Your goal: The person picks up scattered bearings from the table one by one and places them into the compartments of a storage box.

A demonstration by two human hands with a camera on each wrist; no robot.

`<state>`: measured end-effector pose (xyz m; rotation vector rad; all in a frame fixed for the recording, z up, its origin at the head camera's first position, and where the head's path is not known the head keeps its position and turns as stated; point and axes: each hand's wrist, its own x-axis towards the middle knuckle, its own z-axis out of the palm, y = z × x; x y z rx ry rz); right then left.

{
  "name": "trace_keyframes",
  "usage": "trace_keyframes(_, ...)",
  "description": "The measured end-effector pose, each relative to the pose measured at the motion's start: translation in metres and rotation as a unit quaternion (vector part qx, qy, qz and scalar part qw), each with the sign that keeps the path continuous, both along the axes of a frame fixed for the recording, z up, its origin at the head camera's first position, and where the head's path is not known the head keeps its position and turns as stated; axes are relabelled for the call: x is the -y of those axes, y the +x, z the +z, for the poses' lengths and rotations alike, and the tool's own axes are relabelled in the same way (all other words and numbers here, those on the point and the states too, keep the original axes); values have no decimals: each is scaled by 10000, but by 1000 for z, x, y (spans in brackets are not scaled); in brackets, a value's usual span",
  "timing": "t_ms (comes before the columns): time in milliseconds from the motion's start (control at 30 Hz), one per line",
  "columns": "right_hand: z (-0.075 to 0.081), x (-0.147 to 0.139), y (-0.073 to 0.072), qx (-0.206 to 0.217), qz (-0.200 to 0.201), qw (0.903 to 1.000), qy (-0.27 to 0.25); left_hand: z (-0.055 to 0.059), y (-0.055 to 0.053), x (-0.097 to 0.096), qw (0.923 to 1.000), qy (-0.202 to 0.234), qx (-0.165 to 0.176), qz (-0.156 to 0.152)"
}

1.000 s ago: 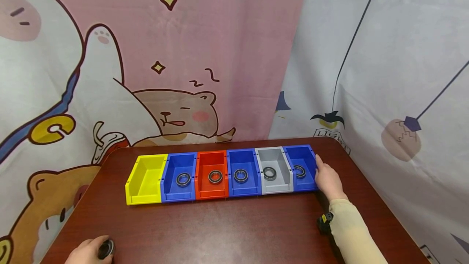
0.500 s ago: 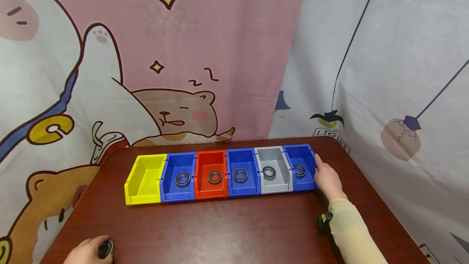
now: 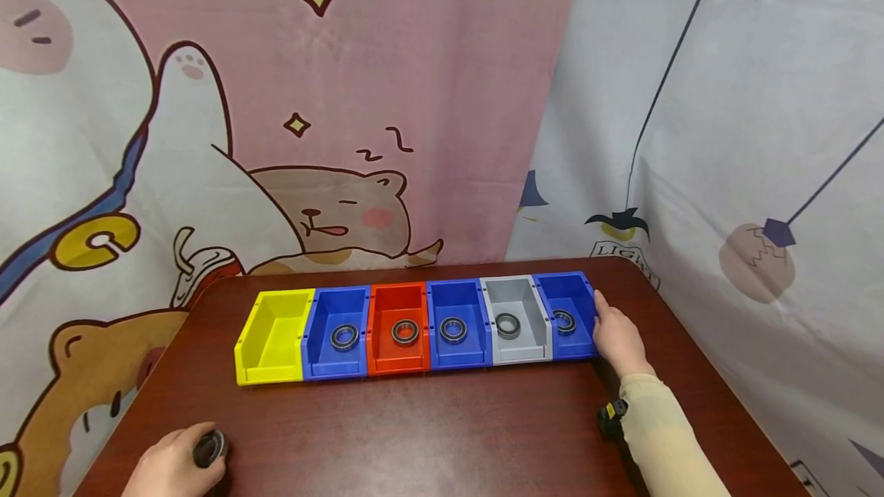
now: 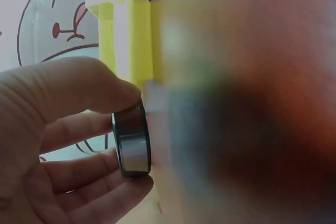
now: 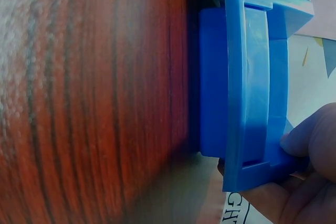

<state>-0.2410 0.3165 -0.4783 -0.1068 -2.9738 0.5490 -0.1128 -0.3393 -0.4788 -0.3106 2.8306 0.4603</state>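
Note:
My left hand (image 3: 176, 463) holds a ball bearing (image 4: 132, 140) by its rim, thumb on one side and fingers on the other, over the front left of the table. At the right end of a joined row of bins, my right hand (image 3: 621, 337) grips the side wall of the last blue bin (image 5: 257, 93), its thumb inside the wall. Single bearings lie in that blue bin, the grey bin (image 3: 519, 297), the middle blue bin (image 3: 456, 297), the red bin (image 3: 399, 299) and the left blue bin (image 3: 341, 304). The yellow bin (image 3: 279, 328) at the left end holds no bearing.
The bins stand side by side toward the back of a dark reddish-brown table (image 3: 428, 436). Behind it hangs a printed curtain (image 3: 442, 113) with cartoon animals, which continues along the right side. A black wrist device (image 3: 611, 419) sits at the right sleeve.
My left hand has moved slightly forward and to the right with the bearing. The right hand has stayed on the blue bin, and the bins have not moved.

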Motion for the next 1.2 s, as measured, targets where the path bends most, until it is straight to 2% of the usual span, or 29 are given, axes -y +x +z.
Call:
trace_keyframes(133,-1,0,0,-48,15,10000,19,11,-10,-11,9984,14,-559,-65)
trace_keyframes(233,-2,-1,0,-74,21,10000,18,19,-16,-22,9941,45,-1080,-78)
trace_keyframes(367,-3,-1,0,-72,8,10000,10,29,-25,-35,9834,10,-1805,-203)
trace_keyframes(533,-3,-1,-1,-48,-17,10000,-42,38,-36,-48,9704,-21,-2381,-409)
trace_keyframes(767,-4,-1,-2,-14,-75,9999,-103,46,-55,-59,9582,-54,-2796,-601)
trace_keyframes(867,-4,-1,-2,23,-71,9999,-136,48,-63,-61,9566,-66,-2845,-632)
trace_keyframes(1200,-5,-2,-1,-76,-69,9999,-81,49,-89,-69,9634,-82,-2601,-647)
